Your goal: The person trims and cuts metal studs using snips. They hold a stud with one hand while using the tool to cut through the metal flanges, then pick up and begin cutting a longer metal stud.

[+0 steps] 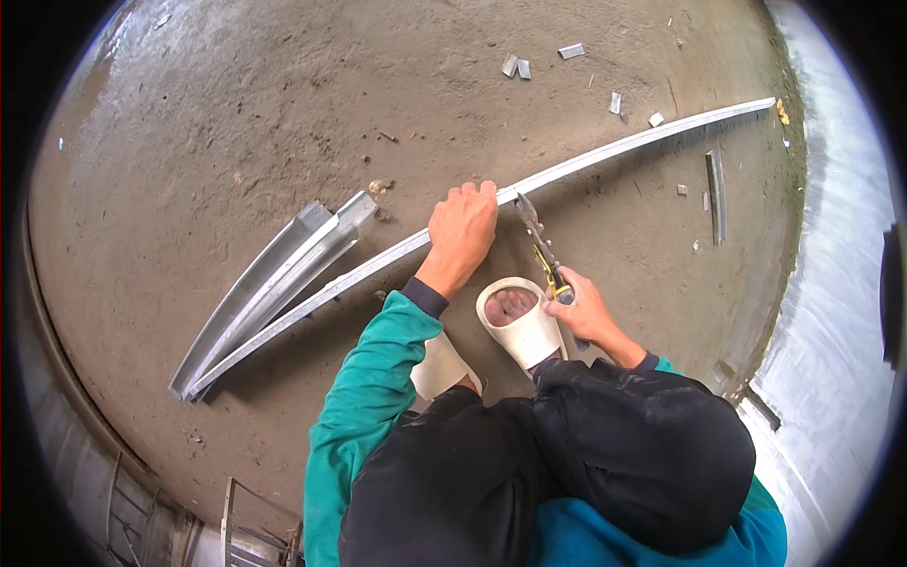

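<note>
A long, thin metal channel (pixel 614 151) runs slantwise across the floor in front of my feet. My left hand (pixel 462 231) is closed around it near its middle. In my right hand (pixel 581 304) is a pair of metal snips (pixel 540 244) with black and yellow handles. The jaws of the snips meet the channel's near edge, just right of my left hand. Whether the blades have bitten into the metal is too small to tell. The channel's left end lies beside a pair of shorter, wider metal channels (pixel 274 283).
Small metal offcuts (pixel 571 51) are scattered on the muddy concrete floor (pixel 236 113) ahead. A short channel piece (pixel 716 198) lies at the right, near a pale wall (pixel 831 283). My feet in white slippers (pixel 529 335) are close below the snips. A metal frame (pixel 246 524) stands lower left.
</note>
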The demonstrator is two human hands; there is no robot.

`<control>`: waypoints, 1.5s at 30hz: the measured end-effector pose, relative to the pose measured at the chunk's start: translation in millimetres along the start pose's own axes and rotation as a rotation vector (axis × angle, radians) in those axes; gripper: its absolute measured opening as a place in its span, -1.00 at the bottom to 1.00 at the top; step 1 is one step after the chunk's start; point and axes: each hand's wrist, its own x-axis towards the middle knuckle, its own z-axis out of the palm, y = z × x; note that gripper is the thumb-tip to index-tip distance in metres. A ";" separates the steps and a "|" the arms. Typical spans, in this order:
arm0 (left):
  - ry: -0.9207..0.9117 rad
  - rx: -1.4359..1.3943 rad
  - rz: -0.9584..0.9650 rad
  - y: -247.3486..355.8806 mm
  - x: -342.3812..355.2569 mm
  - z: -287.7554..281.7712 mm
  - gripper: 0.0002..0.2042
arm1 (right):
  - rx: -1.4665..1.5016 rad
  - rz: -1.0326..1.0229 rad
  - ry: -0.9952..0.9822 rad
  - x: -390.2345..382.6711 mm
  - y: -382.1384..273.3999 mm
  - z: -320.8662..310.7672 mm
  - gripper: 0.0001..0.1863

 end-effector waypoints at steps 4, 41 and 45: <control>0.010 0.001 -0.012 -0.5 -3.7 4.9 -0.80 | 0.014 0.001 0.066 -1.2 3.0 8.6 -0.55; 0.153 0.015 0.035 0.7 1.8 8.4 -0.86 | -0.007 0.130 -0.074 -1.2 -21.3 0.3 -0.50; 0.159 0.049 0.054 -2.0 2.8 9.3 -0.86 | -0.005 0.107 -0.078 -2.7 -26.9 -1.6 -0.38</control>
